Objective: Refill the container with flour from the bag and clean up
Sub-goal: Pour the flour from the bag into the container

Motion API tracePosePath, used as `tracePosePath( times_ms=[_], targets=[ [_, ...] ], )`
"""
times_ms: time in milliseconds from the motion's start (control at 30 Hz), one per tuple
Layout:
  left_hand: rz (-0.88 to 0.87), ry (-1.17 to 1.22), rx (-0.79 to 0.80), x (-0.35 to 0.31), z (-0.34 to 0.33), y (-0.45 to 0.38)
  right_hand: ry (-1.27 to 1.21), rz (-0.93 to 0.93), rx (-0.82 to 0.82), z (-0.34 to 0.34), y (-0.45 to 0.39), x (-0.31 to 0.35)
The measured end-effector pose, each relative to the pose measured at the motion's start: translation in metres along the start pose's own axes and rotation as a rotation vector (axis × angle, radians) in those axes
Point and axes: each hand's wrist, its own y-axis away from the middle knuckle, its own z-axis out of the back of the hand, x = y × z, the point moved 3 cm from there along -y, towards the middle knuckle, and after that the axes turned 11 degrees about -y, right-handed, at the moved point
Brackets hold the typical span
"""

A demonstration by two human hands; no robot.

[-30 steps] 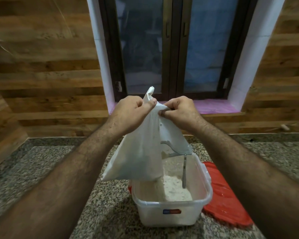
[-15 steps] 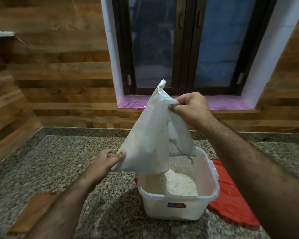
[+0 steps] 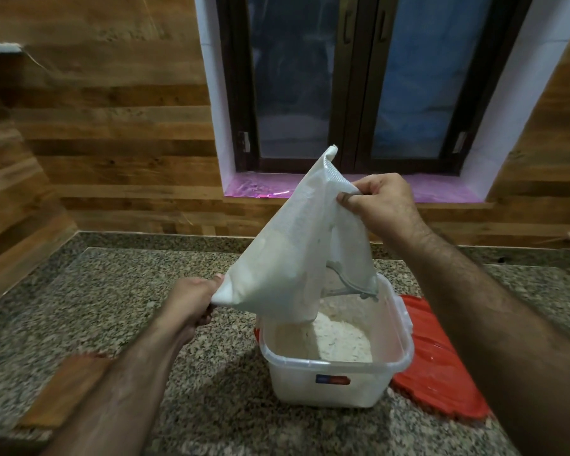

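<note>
A white flour bag [image 3: 290, 255] hangs upturned over a translucent white container [image 3: 336, 386] on the granite counter. My right hand [image 3: 380, 202] pinches the bag's top edge, high above the container. Lower down, my left hand [image 3: 191, 301] grips the bag's left corner and pulls it out to the side. The bag's mouth dips into the container, where a mound of flour [image 3: 333, 340] lies. A grey handle-like piece shows behind the bag at the container's far rim.
A red lid [image 3: 438, 366] lies flat on the counter, right of the container and partly under it. A wooden board [image 3: 63, 393] sits at the near left. Wood-panelled walls and a window with a pink sill stand behind the counter [image 3: 112, 291].
My left hand let go of the bag's top, dropped down and took hold of the lower left corner. The right hand kept its hold at the top.
</note>
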Motion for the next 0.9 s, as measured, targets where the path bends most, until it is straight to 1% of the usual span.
tracePosePath(
  times_ms=[133,400,567,733,900],
  targets=[
    [-0.034,-0.042,-0.03,-0.018,0.008,-0.007,-0.055,-0.026,0.007,0.012,0.0,-0.014],
    [-0.09,-0.128,0.005,-0.053,0.008,-0.015,-0.194,-0.054,0.051,0.037,0.005,-0.045],
    [-0.138,-0.184,-0.002,-0.077,0.003,-0.02,-0.247,-0.047,0.038,0.053,0.009,-0.061],
    [-0.146,-0.26,0.006,-0.1,0.003,-0.024,-0.296,-0.044,0.007,0.06,0.013,-0.074],
    [-0.157,-0.333,0.03,-0.12,0.005,-0.029,-0.33,-0.062,0.017,0.061,0.015,-0.084]
  ],
)
